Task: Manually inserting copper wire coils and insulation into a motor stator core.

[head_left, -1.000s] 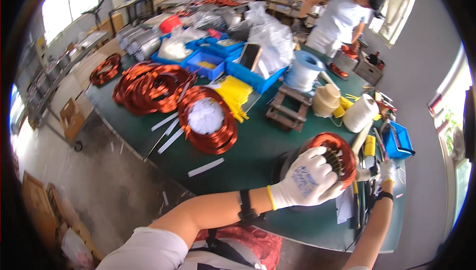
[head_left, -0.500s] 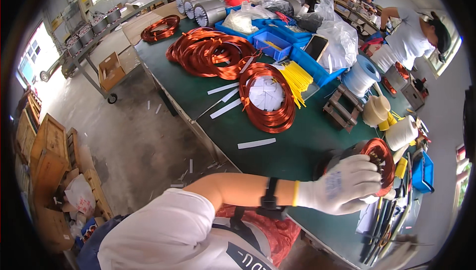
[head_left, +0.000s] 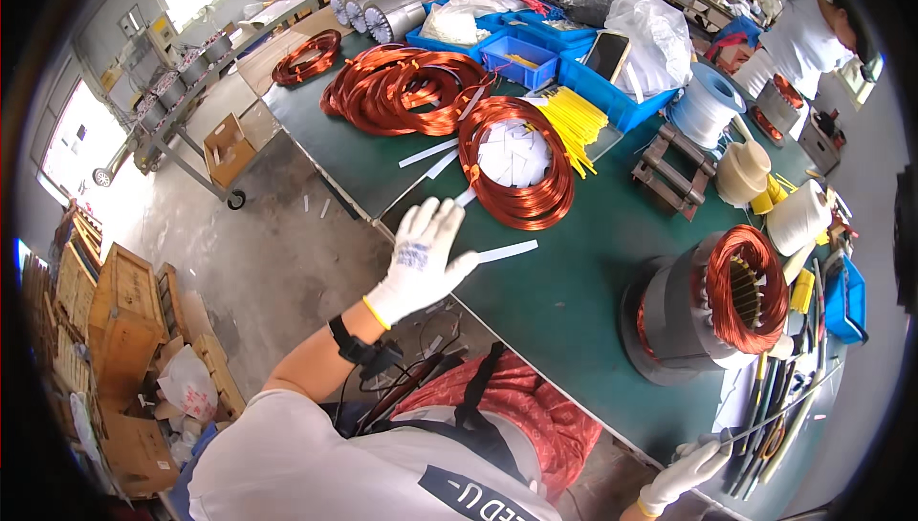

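The left hand [head_left: 421,258], in a white knitted glove with a yellow hem, is spread, a little towards 8 o'clock from the middle of the view: fingers straight and loosely parted towards 1 o'clock, thumb out towards 3. A flat white strip [head_left: 511,250] shows just past the thumb; I cannot tell whether the 2 touch.

The right hand [head_left: 684,476], gloved alike, is between 4 and 5 o'clock. Its fingers are drawn together, pinching the near end of a thin rod [head_left: 786,403]. The rod is slim and almost straight, and slants away towards 2 o'clock, across long sticks and tools [head_left: 758,435].

Between 3 and 4 o'clock, near the right hand but apart from it, is a metal drum [head_left: 677,306], smooth, grey and round, on the green table [head_left: 583,315]. A thick copper ring [head_left: 771,282] of glossy, tightly bunched wire circles its open end, which faces roughly 3 o'clock.

At 1 o'clock, near the left hand, a copper coil [head_left: 524,215] of shiny round loops surrounds flat white paper pieces [head_left: 514,158]. Slim yellow strips [head_left: 579,129] fan out beside it. A heap of wire coils [head_left: 368,91] is towards 11 o'clock. Towards 2 o'clock are a dark frame [head_left: 666,189] of thick bars, a pale blue spool [head_left: 703,105] and a fuzzy white thread cone [head_left: 798,218].
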`<state>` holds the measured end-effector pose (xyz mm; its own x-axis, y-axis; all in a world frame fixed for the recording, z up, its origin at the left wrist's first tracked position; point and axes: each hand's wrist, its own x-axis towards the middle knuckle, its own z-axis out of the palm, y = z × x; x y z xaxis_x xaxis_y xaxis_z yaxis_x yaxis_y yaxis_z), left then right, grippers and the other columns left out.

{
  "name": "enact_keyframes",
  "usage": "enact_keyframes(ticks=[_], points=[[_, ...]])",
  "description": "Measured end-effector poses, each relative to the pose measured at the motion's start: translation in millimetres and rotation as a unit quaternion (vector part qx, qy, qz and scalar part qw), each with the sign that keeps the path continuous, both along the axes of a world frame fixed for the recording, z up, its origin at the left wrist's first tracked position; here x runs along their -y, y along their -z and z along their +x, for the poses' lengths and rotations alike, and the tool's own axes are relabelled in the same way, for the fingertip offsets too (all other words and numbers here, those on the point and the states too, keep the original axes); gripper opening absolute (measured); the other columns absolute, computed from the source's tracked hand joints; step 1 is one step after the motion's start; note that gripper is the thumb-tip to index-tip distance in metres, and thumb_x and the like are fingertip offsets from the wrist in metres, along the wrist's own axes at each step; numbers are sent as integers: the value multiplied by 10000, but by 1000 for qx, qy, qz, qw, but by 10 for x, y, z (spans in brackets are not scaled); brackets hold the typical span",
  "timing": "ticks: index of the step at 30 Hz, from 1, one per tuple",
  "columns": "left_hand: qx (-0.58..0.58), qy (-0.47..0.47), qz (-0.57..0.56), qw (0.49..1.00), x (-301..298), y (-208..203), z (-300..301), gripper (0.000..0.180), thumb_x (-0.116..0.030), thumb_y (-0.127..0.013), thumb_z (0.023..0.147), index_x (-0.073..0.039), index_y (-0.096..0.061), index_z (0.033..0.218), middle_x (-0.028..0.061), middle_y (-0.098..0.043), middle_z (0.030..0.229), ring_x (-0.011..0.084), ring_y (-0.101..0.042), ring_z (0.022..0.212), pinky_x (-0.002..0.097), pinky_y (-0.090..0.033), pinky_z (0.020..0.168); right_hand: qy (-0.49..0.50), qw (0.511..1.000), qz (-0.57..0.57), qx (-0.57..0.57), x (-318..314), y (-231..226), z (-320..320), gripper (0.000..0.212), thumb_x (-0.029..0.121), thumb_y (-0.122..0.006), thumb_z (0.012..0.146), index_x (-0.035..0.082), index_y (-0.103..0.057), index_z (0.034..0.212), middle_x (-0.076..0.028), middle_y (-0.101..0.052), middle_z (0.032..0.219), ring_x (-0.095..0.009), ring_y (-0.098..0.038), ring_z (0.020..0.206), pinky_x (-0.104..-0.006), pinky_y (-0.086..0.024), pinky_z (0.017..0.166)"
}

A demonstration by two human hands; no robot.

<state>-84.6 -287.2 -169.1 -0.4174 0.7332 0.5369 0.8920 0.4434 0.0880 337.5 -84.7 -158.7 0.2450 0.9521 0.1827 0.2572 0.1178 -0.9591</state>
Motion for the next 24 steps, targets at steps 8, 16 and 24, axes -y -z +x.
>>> enact_keyframes(ticks=[8, 16, 24], points=[[-11, 119, 46, 992, -641, -705, -668, 181, -171, -571, 893, -99, -710, 982, 80, -709, 956, 278, -672, 849, 402, -520, 750, 3, 1000, -1, 21, 8, 29, 17, 321, 183, -412, 1008, 13, -542, 1246, -33, -508, 878, -76, -362, 568, -231, -321, 519], [-41, -64, -242, 967, -1166, -521, -1073, 473, -589, -533, 868, -215, -693, 1110, 115, -603, 1052, 296, -668, 865, 451, -530, 698, 12, 1000, 6, -9, -19, 90, 29, 309, 147, -414, 1019, 10, -512, 1278, -27, -518, 901, -55, -347, 559, -217, -294, 493], [-74, -23, -189, 979, -1089, -577, -1059, 397, -450, -722, 747, -215, -727, 1067, 129, -474, 1388, 320, -533, 1097, 484, -463, 856, 13, 1000, 10, -5, -29, 134, 55, 301, 149, -409, 1037, 12, -505, 1287, -26, -539, 916, -48, -332, 555, -204, -281, 483]])
